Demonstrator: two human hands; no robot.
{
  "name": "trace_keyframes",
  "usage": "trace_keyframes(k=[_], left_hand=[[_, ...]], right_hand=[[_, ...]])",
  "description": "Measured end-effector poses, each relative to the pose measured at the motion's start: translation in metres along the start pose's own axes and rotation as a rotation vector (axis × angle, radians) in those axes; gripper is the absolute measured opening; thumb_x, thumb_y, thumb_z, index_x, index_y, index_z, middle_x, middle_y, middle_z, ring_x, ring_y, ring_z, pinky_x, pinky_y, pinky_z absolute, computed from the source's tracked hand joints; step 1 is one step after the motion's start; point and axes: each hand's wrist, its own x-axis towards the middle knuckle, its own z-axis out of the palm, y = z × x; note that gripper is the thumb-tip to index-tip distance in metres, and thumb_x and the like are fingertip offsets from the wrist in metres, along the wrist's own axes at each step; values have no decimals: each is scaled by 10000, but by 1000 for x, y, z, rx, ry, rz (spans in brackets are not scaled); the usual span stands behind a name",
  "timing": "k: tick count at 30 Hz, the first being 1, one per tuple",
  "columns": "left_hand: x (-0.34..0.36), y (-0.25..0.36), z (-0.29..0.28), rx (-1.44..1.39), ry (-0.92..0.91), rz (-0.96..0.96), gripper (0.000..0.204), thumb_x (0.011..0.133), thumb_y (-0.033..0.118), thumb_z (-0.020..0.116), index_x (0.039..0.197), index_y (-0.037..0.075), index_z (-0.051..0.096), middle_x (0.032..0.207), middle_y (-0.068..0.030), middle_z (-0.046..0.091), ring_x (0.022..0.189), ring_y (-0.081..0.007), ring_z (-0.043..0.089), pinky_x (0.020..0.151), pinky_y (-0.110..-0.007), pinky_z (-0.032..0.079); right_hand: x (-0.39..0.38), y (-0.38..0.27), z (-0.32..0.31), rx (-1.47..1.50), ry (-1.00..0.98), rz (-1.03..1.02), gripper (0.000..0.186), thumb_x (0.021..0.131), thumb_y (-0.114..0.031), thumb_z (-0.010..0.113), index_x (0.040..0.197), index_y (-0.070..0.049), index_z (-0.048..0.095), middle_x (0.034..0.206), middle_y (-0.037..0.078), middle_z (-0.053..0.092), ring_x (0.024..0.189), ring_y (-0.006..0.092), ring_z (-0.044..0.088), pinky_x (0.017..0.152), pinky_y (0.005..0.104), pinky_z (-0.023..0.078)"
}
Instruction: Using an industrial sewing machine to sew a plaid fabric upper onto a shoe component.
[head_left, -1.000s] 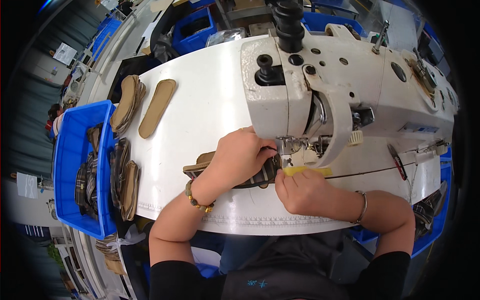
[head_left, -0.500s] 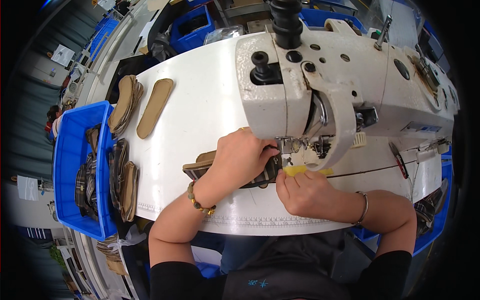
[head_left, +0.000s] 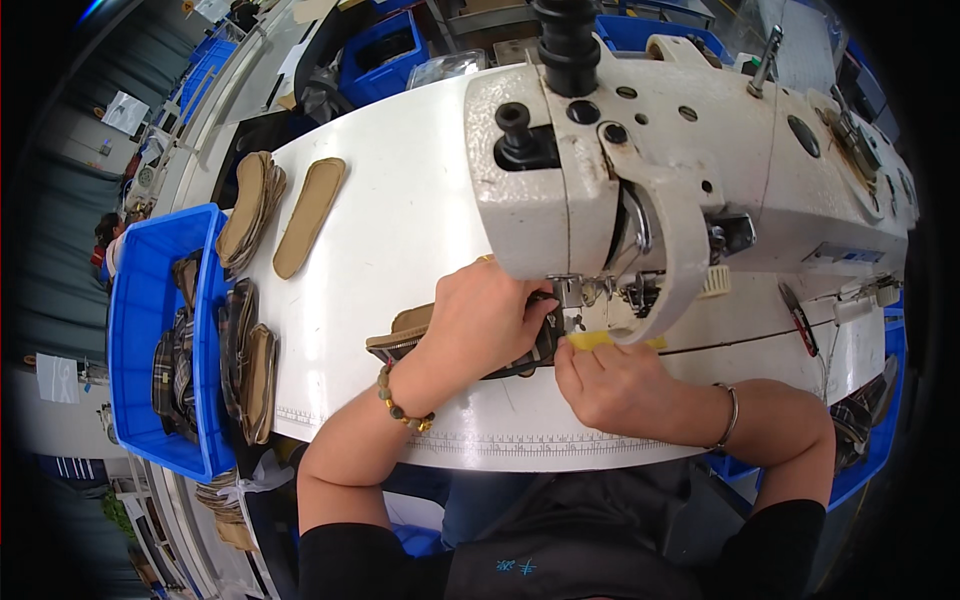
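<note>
My left hand point(head_left: 482, 320) grips a dark plaid zippered piece with a tan layer point(head_left: 402, 330), pinching its right end just left of the sewing machine's presser foot point(head_left: 585, 288). My right hand point(head_left: 615, 385) is closed, thumb and index fingertips at that end of the piece, below the needle area and beside a yellow guide strip point(head_left: 640, 341). The white machine head point(head_left: 520, 220) overhangs both hands and hides part of the fingertips' work.
A blue bin point(head_left: 125, 330) of plaid pieces stands left. Tan oval pieces point(head_left: 310, 218) and plaid pieces point(head_left: 255, 385) lie on the white table point(head_left: 390, 170). Red-handled snips point(head_left: 800, 325) lie right, near another bin point(head_left: 880, 440). Another person point(head_left: 108, 235) sits far left.
Both hands and the piece stay almost in place, with my right hand shifted very slightly to the right. The view has drifted a little.
</note>
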Motion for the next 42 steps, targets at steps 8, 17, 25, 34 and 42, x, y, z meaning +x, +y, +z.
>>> trace_keyframes(k=[8, 17, 25, 34, 42], left_hand=[[0, 1, 0, -48, 20, -40, 87, 761, 125, 738, 815, 64, 706, 755, -105, 676, 720, -317, 655, 619, -411, 524], [4, 1, 4, -149, 4, -17, 97, 748, 87, 741, 827, 55, 694, 738, -94, 682, 706, -326, 651, 640, -418, 510], [23, -15, 15, -161, 203, 136, 159, 757, 81, 726, 916, 79, 722, 793, -110, 702, 758, -334, 665, 712, -415, 526], [39, -24, 18, -162, 190, 178, 257, 740, 55, 707, 997, 72, 707, 968, -115, 709, 925, -323, 669, 777, -410, 531], [50, -40, 38, -124, 275, 240, 297, 736, 70, 712, 1033, 84, 699, 998, -110, 703, 957, -324, 659, 804, -418, 525]], right_hand=[[1, 2, 0, 56, -33, 24, 247, 666, -47, 664, 879, 76, 684, 607, 24, 566, 508, 109, 563, 433, 236, 428], [-1, -2, -11, 33, -197, 20, 353, 687, -56, 656, 1004, 95, 692, 609, 38, 563, 507, 125, 549, 414, 279, 415], [3, 11, -3, -10, -166, 104, 377, 707, -104, 659, 1034, 79, 705, 502, -22, 481, 434, 117, 501, 412, 288, 367], [-23, 21, 56, -51, -58, 116, 389, 676, -138, 660, 1030, 8, 723, 525, -2, 488, 500, 186, 543, 430, 336, 420], [-20, 23, 39, -100, -42, 87, 389, 686, -144, 653, 1049, -11, 698, 629, 2, 503, 644, 196, 561, 508, 338, 427]])
